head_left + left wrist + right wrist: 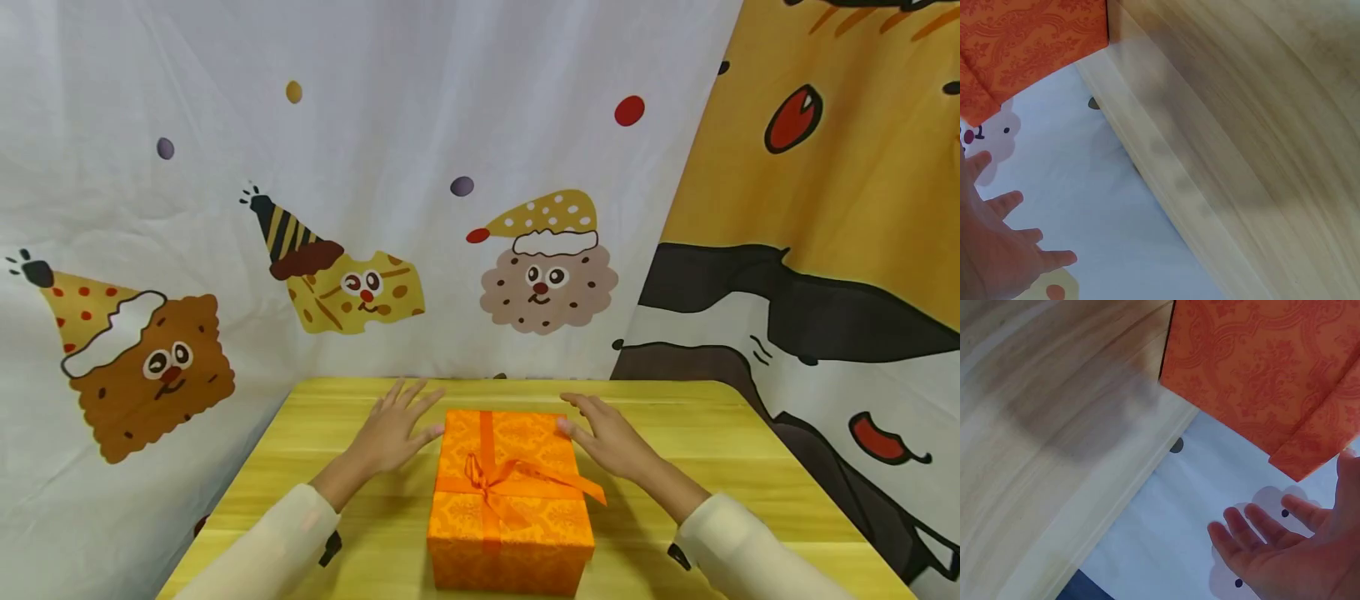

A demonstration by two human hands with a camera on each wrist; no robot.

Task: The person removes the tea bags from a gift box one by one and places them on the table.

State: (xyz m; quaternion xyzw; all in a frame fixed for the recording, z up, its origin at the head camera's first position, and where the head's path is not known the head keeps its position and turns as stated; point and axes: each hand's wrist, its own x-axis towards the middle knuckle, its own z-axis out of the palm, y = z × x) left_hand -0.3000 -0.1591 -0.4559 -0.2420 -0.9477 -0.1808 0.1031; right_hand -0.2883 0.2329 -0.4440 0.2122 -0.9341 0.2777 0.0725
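Observation:
An orange gift box [517, 517] with a damask pattern stands on the wooden table, its lid on. Orange ribbon [487, 483] crosses the lid and is tied in a bow, one tail sticking out past the right edge. Fingers spread, my left hand [390, 429] is beside the far left corner of the box. My right hand [611, 437] is at the far right corner, its fingers loosely extended. The right thumb [1347, 464] is at the lid's edge; whether it touches I cannot tell. Neither hand grips anything. In both wrist views the box side [1035, 44] shows.
The yellowish wooden table [300, 425] extends on both sides of the box. Behind it and to the left hangs a white cloth [420, 125] printed with cartoon biscuits and cheese in hats. A yellow, black and white printed cloth [862, 208] hangs on the right.

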